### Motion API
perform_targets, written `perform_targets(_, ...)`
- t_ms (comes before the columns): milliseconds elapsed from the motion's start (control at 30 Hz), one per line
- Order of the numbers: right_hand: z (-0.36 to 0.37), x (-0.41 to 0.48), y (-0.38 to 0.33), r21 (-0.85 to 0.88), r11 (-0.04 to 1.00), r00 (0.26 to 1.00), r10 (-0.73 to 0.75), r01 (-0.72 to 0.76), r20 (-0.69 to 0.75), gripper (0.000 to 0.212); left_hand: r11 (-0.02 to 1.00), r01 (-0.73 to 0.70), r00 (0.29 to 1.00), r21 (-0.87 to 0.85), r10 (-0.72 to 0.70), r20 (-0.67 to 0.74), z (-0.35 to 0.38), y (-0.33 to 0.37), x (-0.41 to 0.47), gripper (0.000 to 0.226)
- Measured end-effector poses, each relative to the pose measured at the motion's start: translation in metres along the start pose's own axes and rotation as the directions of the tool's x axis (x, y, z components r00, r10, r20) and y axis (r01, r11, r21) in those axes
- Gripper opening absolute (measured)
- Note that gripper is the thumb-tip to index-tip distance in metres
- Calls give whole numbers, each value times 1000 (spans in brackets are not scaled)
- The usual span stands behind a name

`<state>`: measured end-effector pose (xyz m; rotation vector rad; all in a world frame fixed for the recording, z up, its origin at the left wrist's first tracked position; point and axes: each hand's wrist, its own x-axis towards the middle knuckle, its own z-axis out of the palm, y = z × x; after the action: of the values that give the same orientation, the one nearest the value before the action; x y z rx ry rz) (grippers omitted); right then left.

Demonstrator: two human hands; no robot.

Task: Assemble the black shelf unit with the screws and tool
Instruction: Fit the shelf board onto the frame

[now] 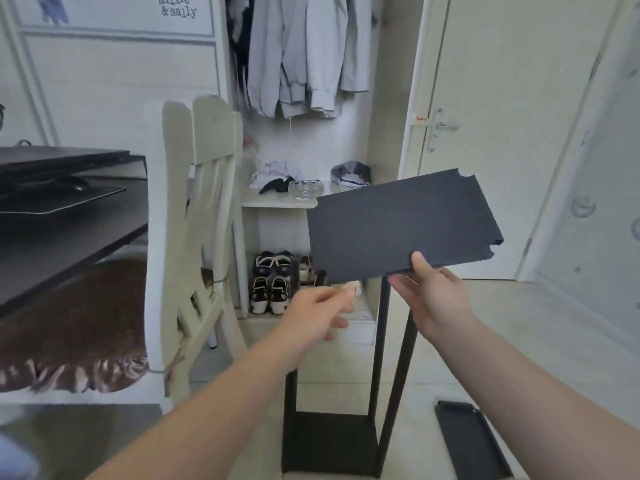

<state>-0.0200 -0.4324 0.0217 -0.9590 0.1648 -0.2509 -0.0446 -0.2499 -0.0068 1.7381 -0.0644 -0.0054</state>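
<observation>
Your right hand [433, 296] grips the black shelf panel [401, 226] at its near long edge, thumb on top and fingers underneath. The panel juts up and away from that hand at a tilt, with its notched corners at the far right end. Your left hand [318, 313] is just below the panel's near left corner, thumb and forefinger drawn together (the blur hides whether anything small sits between them). Directly beneath both hands the black shelf frame [329, 441] stands upright on the tiled floor [519, 323], its posts rising toward your right wrist. A second black panel [464, 438] lies flat on the floor under your right forearm. Left of your left hand stands a cream wooden chair [194, 202].
</observation>
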Motion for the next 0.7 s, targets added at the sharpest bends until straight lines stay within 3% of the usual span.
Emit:
perform_targets(100, 8, 11, 22, 76, 996, 998, 55, -54, -9, 23, 966, 127, 989, -225, -140, -43, 17, -20, 16, 27)
perform_targets(233, 9, 30, 52, 140, 983, 992, 123, -120, -9, 39, 899, 115, 973, -422, -188, -134, 35, -22, 46, 27)
perform_targets(433, 16, 67, 76, 165, 969, 982, 187, -186, 10, 23, 823, 85, 954, -562, -231, -193, 40, -29, 94, 23)
perform_targets(700, -4, 99, 94, 59, 966, 965, 244, -250, 93, 26, 756, 86, 923, -649, -305, -234, 56, -47, 126, 22)
